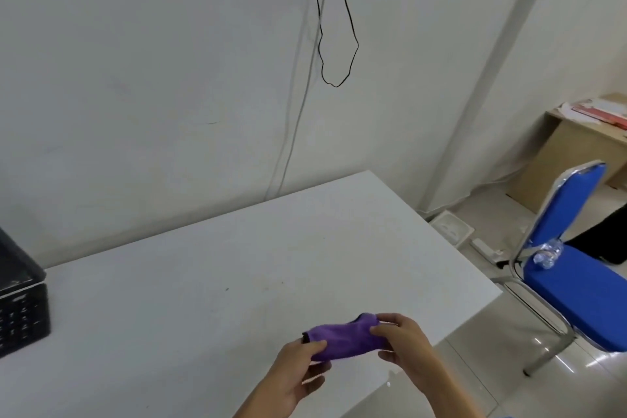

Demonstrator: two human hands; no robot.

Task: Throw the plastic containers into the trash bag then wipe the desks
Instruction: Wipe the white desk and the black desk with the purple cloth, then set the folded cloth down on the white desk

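White desk (210, 282) against a pale wall, black crate (20, 309) at its left edge, cables (336, 27) hanging down the wall behind. Purple cloth (342, 338) is up off the desk, held over the front right corner, bunched into a short roll between my two hands. Left hand (298, 370) pinches the left end, thumb on top, fingers curled under. Right hand (403, 339) grips the right end, fingers wrapped over the fabric. Both closed on the cloth, neither free.

Cloth looks like microfibre: soft, light, limp, no stiffness. Won't slip, won't break. Best hold for wiping, I'd say: fold it flat into a pad and press with a spread palm, not a pinch at the ends, else it drags like a rope.

Blue chair (570, 285) stands off the desk's right edge. A crumpled clear plastic container (547, 256) lies at the back of its seat, not on the desk. Looks thin, light, crackly, easy to take round the body. Trash bag: can't tell which thing it is. Wooden desk (583, 146) further right by the wall, papers on it.
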